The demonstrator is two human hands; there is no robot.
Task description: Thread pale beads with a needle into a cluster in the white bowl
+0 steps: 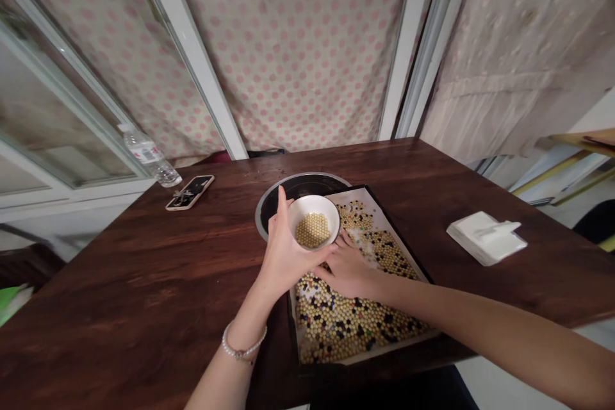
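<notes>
left hand point(288, 250) curled around a white bowl point(313, 221) of pale beans, right hand point(348, 272) spread flat on mixed beans point(336, 327) just beside it, looks like soybeans and black ones, in a paper-lined tray point(396, 235) at the near edge of the wooden table point(144, 269).

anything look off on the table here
The black-edged, paper-lined tray sits askew, its far corner overlapping the round black hob set into the dark wooden table. Pale round beans and dark beans lie mixed and unevenly spread across the paper, with bare patches showing.
</notes>
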